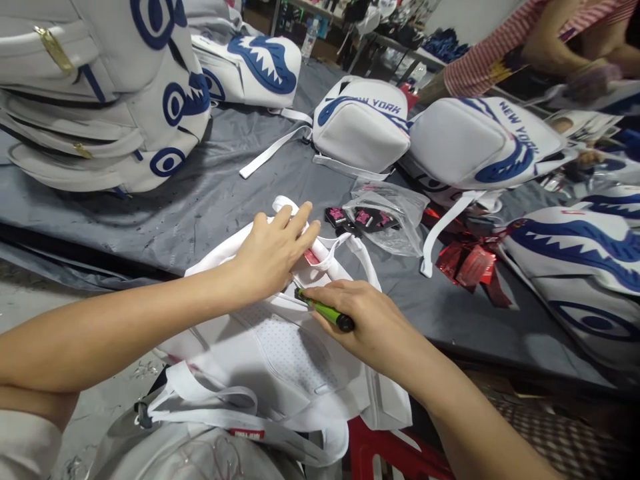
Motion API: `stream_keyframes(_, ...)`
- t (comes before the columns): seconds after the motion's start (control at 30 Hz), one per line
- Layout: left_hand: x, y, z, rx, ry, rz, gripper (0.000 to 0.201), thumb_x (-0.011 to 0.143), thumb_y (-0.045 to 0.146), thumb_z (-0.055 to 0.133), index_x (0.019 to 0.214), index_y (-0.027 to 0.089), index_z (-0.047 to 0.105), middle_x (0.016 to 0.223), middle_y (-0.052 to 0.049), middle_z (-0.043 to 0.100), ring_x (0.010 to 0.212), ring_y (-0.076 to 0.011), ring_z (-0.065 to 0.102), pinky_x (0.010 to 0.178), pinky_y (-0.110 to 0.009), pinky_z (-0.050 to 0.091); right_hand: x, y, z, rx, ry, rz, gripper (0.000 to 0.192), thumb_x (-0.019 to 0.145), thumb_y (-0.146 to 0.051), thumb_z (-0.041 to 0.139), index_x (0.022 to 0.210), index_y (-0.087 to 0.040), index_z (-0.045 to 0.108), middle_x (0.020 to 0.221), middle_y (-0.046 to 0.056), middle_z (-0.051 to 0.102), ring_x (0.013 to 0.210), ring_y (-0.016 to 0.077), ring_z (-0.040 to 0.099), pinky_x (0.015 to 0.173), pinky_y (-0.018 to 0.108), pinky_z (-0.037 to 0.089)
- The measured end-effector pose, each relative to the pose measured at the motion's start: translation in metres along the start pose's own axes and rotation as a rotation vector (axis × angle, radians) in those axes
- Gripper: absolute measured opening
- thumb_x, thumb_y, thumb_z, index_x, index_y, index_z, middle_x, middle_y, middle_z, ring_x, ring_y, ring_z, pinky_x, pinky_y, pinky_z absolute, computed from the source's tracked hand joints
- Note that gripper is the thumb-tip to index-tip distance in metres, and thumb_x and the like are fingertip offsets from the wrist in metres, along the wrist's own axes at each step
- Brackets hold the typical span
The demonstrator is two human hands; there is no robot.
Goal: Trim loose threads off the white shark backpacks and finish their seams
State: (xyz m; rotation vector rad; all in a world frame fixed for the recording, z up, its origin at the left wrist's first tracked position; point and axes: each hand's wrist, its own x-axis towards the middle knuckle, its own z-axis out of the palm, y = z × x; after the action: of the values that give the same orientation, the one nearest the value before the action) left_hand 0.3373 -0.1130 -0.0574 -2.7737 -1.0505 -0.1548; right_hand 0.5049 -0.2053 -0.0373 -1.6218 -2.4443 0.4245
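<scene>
A white backpack [290, 343] lies at the table's near edge, its dotted back panel towards me. My left hand [275, 247] rests flat on its top part with fingers stretched out, beside a white loop and a small red label [311, 257]. In my right hand [357, 317] is a screwdriver-like tool [327, 313] with a green and black handle. Its thin metal shaft points at the bag's top, close under my left palm; the tip is hidden. White shoulder straps [210, 393] hang loose in front of my body.
Stacked white and blue backpacks [170, 100] stand at left. More finished-looking bags [363, 127] lie across the grey-covered table [260, 160]. Beyond my hands are a clear plastic bag of black and pink pieces [383, 217] and red ribbon [470, 263]. Another person's striped sleeve [493, 50] shows at upper right.
</scene>
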Motion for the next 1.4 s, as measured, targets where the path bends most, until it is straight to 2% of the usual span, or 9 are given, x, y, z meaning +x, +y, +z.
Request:
stream_keyframes(0.2,0.003,-0.009,-0.008,-0.029,-0.087,0.041,0.09,0.082,0.043,0.07,0.156,0.019,0.024,0.167,-0.016,0.016,0.141,-0.0349,0.034,0.097,-0.046,0.047,-0.009,0.002,0.019,0.144,0.086,0.09,0.028,0.089,-0.02,0.061,0.114,-0.021,0.073,0.104,0.007,0.077,0.092,0.0235,0.073,0.082,0.035,0.057)
stream_keyframes(0.33,-0.007,-0.025,-0.025,-0.073,-0.223,0.102,0.11,0.074,0.042,0.08,0.16,0.027,0.012,0.169,-0.014,-0.001,0.151,-0.0368,0.019,0.102,-0.045,0.048,-0.021,0.0,0.039,0.247,0.322,0.062,0.028,0.092,-0.024,0.06,0.117,-0.023,0.071,0.108,0.005,0.077,0.094,0.022,0.073,0.084,0.036,0.054)
stream_keyframes(0.53,-0.039,-0.027,-0.032,0.022,-0.265,-0.125,0.132,0.067,0.035,0.087,0.159,0.033,-0.008,0.166,-0.016,-0.02,0.145,-0.0445,0.027,0.09,-0.048,0.057,-0.009,-0.023,0.069,0.354,0.492,-0.078,0.026,0.091,-0.017,0.061,0.115,-0.022,0.069,0.105,0.004,0.078,0.087,0.0194,0.072,0.084,0.038,0.046)
stream_keyframes(0.67,-0.047,-0.026,-0.031,0.072,-0.317,-0.192,0.127,0.07,0.028,0.084,0.16,0.034,-0.007,0.167,-0.021,-0.007,0.132,-0.045,0.045,0.083,-0.048,0.059,-0.007,-0.034,0.072,0.459,0.483,-0.056,0.023,0.09,-0.02,0.061,0.112,-0.021,0.07,0.098,0.003,0.078,0.081,0.0184,0.07,0.086,0.039,0.043)
stream_keyframes(0.93,-0.041,-0.05,-0.029,-0.116,-0.353,0.01,0.108,0.076,0.017,0.07,0.161,0.027,0.003,0.161,-0.022,0.022,0.133,-0.0385,0.051,0.099,-0.042,0.05,-0.012,-0.04,0.063,0.515,0.382,-0.048,0.022,0.087,-0.026,0.063,0.104,-0.022,0.076,0.085,0.001,0.077,0.077,0.0193,0.067,0.085,0.038,0.042)
stream_keyframes(1.07,-0.06,-0.051,-0.024,-0.268,-0.196,-0.218,0.111,0.078,0.022,0.071,0.16,0.029,-0.003,0.164,-0.019,0.019,0.14,-0.035,0.046,0.102,-0.04,0.048,-0.005,-0.039,0.072,0.37,0.445,-0.006,0.025,0.09,-0.028,0.059,0.108,-0.019,0.075,0.079,0.004,0.075,0.072,0.0211,0.066,0.081,0.039,0.041)
stream_keyframes(1.17,-0.072,-0.055,-0.024,-0.43,-0.23,-0.383,0.107,0.08,0.03,0.071,0.16,0.019,0.0,0.15,-0.021,0.045,0.13,-0.0314,0.055,0.101,-0.037,0.048,-0.001,-0.038,0.077,0.357,0.486,-0.038,0.025,0.093,-0.027,0.058,0.112,-0.019,0.073,0.08,0.002,0.075,0.07,0.0199,0.066,0.079,0.037,0.041)
stream_keyframes(1.27,-0.074,-0.065,-0.024,-0.484,-0.34,-0.354,0.102,0.079,0.023,0.069,0.159,0.017,0.006,0.135,-0.017,0.059,0.12,-0.029,0.062,0.095,-0.034,0.049,0.002,-0.04,0.079,0.358,0.529,-0.054,0.022,0.092,-0.027,0.061,0.109,-0.02,0.073,0.083,0.001,0.076,0.073,0.02,0.067,0.078,0.036,0.041)
stream_keyframes(1.4,-0.071,-0.08,-0.018,-0.518,-0.334,-0.297,0.102,0.079,0.023,0.067,0.159,0.022,0.005,0.133,-0.014,0.061,0.113,-0.027,0.064,0.089,-0.032,0.049,0.01,-0.045,0.081,0.306,0.55,-0.052,0.02,0.092,-0.027,0.062,0.107,-0.019,0.073,0.088,0.003,0.078,0.076,0.0208,0.069,0.079,0.037,0.039)
